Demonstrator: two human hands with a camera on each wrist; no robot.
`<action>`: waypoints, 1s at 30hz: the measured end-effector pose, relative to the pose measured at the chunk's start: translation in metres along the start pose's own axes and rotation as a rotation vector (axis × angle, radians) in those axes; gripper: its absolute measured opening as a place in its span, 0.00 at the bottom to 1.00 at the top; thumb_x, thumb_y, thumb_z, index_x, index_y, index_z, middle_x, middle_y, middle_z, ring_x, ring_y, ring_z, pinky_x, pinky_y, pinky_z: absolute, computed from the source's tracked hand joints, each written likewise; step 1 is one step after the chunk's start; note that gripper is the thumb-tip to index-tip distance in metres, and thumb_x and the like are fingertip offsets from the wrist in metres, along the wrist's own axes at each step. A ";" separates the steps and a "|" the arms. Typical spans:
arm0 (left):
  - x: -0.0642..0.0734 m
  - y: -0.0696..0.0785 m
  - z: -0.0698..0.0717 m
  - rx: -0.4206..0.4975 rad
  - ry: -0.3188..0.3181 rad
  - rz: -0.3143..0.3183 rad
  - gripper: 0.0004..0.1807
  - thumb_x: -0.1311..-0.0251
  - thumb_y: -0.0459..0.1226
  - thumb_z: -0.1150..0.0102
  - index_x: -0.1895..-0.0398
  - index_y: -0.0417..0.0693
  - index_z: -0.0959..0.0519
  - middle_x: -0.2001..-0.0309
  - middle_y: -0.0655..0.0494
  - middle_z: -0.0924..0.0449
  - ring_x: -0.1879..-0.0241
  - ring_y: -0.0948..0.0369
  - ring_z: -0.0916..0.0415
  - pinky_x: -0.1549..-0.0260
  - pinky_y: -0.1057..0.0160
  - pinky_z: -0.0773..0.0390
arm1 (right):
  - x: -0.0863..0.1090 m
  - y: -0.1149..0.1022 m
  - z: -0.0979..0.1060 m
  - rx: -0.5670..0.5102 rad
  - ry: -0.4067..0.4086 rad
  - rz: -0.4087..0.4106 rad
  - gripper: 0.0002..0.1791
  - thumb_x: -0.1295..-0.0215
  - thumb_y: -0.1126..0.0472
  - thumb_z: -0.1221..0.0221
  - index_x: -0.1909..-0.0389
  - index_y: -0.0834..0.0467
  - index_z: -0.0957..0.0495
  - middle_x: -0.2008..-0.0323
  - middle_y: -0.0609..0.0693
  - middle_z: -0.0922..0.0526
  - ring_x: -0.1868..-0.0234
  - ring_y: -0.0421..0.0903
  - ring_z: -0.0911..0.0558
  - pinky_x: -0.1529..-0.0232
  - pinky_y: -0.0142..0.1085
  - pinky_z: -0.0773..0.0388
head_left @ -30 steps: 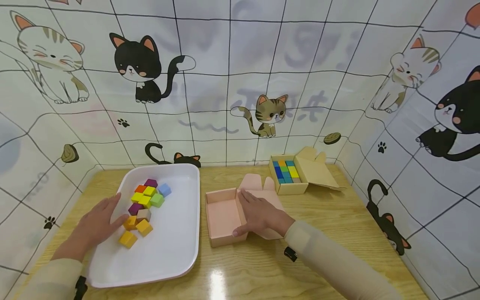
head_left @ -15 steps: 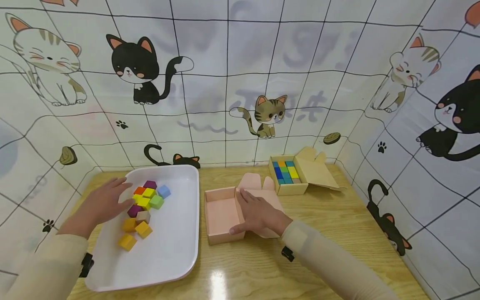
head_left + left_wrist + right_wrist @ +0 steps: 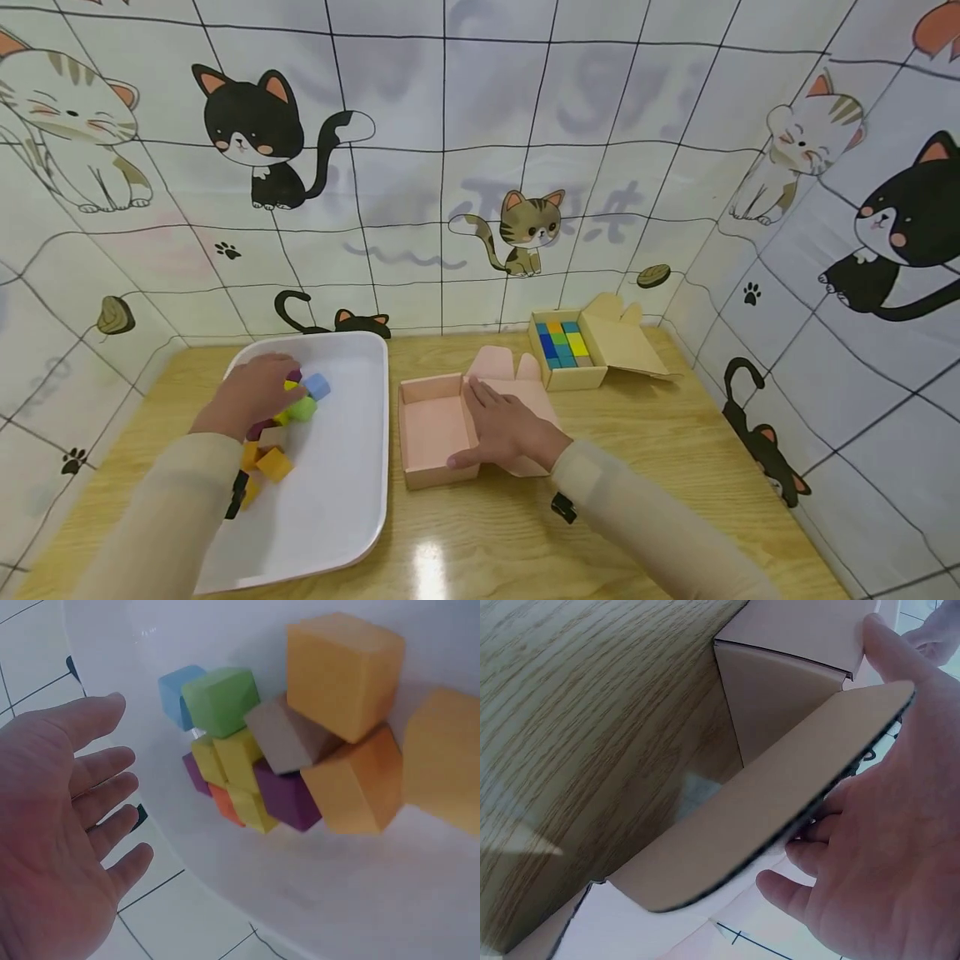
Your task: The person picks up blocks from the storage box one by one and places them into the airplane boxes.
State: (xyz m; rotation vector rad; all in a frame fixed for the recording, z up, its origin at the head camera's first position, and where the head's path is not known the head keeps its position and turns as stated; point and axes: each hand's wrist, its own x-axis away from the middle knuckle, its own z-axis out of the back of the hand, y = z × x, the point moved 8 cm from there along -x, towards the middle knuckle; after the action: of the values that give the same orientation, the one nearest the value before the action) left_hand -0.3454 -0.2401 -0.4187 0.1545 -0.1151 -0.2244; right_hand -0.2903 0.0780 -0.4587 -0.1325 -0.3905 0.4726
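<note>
My left hand (image 3: 251,392) hovers over the far-left part of a white tray (image 3: 341,500), hiding some coloured cubes. Its fingers look relaxed and apart from the cubes in the left wrist view. Around it lie a blue cube (image 3: 317,386), a green cube (image 3: 303,408) and several orange cubes (image 3: 274,465). Yellow, red and purple cubes (image 3: 289,796) and a brownish cube (image 3: 289,735) show in the left wrist view. My right hand (image 3: 513,429) rests with extended fingers along the right wall of an open, empty pink box (image 3: 435,429), over its folded-back lid.
A pale yellow box (image 3: 576,380) filled with coloured cubes stands at the back right, its lid (image 3: 626,340) flipped open to the right. Behind the wooden table (image 3: 645,450) hangs a white sheet with printed cats (image 3: 405,192).
My left hand has moved from the tray's left rim rightward over the cubes. The right hand stays on the pink box. The whole head view has shifted slightly.
</note>
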 end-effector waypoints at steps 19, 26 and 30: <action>-0.020 0.010 -0.028 -0.035 0.020 0.051 0.20 0.39 0.43 0.40 0.54 0.34 0.21 0.48 0.35 0.22 0.47 0.40 0.30 0.43 0.34 0.32 | 0.002 -0.003 0.001 -0.009 -0.038 -0.015 0.67 0.47 0.22 0.47 0.23 0.60 0.66 0.21 0.55 0.66 0.20 0.49 0.60 0.23 0.51 0.48; -0.027 0.016 -0.033 -0.067 0.102 -0.016 0.14 0.45 0.39 0.38 0.62 0.36 0.19 0.51 0.36 0.21 0.44 0.39 0.32 0.43 0.34 0.32 | 0.001 -0.004 0.002 0.009 -0.024 -0.009 0.67 0.48 0.21 0.48 0.23 0.60 0.66 0.21 0.55 0.64 0.20 0.48 0.59 0.23 0.51 0.48; -0.028 0.023 -0.032 -0.061 0.121 -0.043 0.12 0.45 0.39 0.35 0.64 0.37 0.18 0.51 0.38 0.20 0.43 0.40 0.32 0.42 0.33 0.33 | 0.001 -0.002 0.002 0.017 -0.018 -0.014 0.67 0.48 0.20 0.48 0.23 0.60 0.65 0.21 0.54 0.64 0.20 0.48 0.58 0.23 0.50 0.48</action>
State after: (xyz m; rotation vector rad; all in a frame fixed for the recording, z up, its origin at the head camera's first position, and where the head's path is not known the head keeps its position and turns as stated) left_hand -0.3638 -0.2066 -0.4487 0.1101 0.0153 -0.2603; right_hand -0.2892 0.0768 -0.4564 -0.1086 -0.4045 0.4636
